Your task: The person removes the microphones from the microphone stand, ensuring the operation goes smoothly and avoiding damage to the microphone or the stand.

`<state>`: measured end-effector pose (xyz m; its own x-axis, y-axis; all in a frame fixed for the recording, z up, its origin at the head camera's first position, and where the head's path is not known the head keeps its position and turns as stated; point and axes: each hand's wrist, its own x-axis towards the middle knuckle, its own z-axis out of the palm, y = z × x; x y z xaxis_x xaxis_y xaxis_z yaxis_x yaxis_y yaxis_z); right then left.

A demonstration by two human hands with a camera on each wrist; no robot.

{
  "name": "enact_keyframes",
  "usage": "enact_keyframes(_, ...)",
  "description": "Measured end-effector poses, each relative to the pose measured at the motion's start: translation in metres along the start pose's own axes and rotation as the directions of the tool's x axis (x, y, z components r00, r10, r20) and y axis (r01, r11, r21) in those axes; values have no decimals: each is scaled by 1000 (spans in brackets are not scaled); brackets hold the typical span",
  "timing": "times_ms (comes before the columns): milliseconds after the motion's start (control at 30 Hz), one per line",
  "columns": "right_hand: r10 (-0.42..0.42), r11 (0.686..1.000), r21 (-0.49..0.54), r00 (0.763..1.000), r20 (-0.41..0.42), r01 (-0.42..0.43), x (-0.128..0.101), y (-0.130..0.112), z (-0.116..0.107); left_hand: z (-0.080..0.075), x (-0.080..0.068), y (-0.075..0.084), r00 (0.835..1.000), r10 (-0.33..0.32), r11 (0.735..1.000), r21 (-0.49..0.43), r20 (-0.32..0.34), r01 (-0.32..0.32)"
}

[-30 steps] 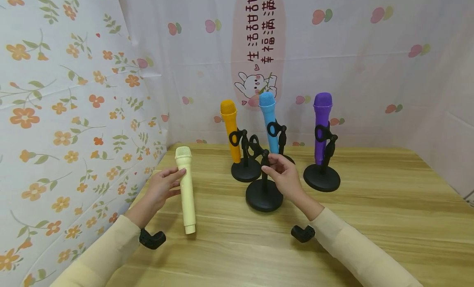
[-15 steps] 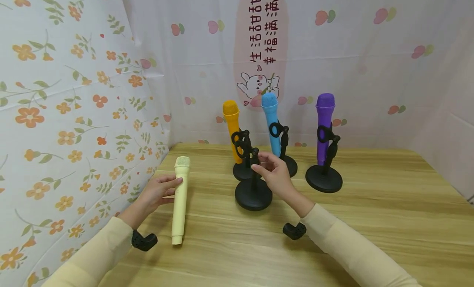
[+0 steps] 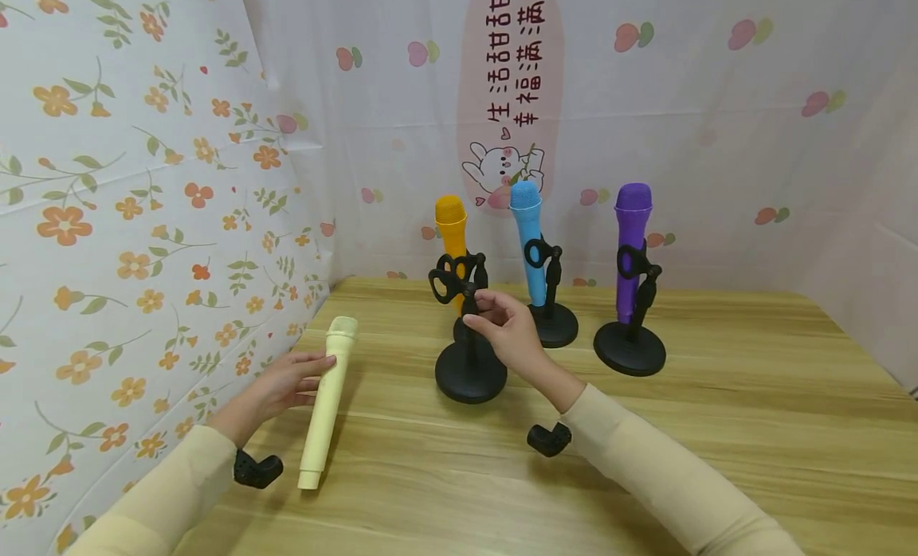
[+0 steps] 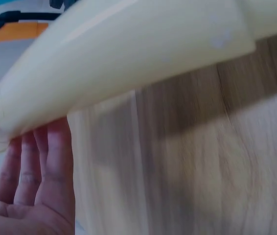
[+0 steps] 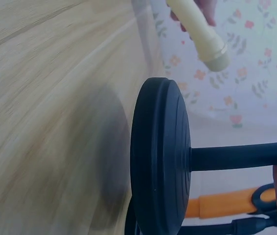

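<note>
My left hand [image 3: 281, 382] holds a pale yellow microphone [image 3: 326, 413], thumb and fingers around its upper part. It slants, its mesh head away from me; in the left wrist view the microphone [image 4: 128, 54] hides some fingertips. My right hand [image 3: 511, 333] pinches the upright of a black microphone stand [image 3: 471, 377] just below its clip, whose ring holds nothing. In the right wrist view the stand's round base [image 5: 159, 156] casts a shadow on the tabletop and looks slightly raised. Directly behind it stands an orange microphone [image 3: 450, 229] in its own stand, partly hidden.
A blue microphone [image 3: 528, 237] and a purple microphone [image 3: 628, 241] stand upright in black stands at the back of the wooden table [image 3: 731, 397]. A flowered cloth [image 3: 143, 221] hangs at the left, and a printed curtain [image 3: 703, 166] hangs behind.
The right hand has carried the empty stand leftward, in front of the orange microphone. The left hand has moved left and nearer, and the yellow microphone's lower end has swung left.
</note>
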<state>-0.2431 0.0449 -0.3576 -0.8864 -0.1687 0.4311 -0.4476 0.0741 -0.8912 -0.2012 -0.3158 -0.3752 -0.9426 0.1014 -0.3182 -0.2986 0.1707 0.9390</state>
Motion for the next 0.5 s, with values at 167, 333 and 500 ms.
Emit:
enact_keyframes(167,-13,1000,-17,1000,4,13,7,-2,13,-11,-2,-6,999,-26,999,-43,29,27)
enact_keyframes(333,-9,1000,-17,1000,14,9,13,-5,26,-18,-6,-11,999,-42,999,-21,31,43)
enact_keyframes(500,0,1000,-21,1000,29,1,20,-7,36,-22,-8,-14,998,-49,998,41,36,47)
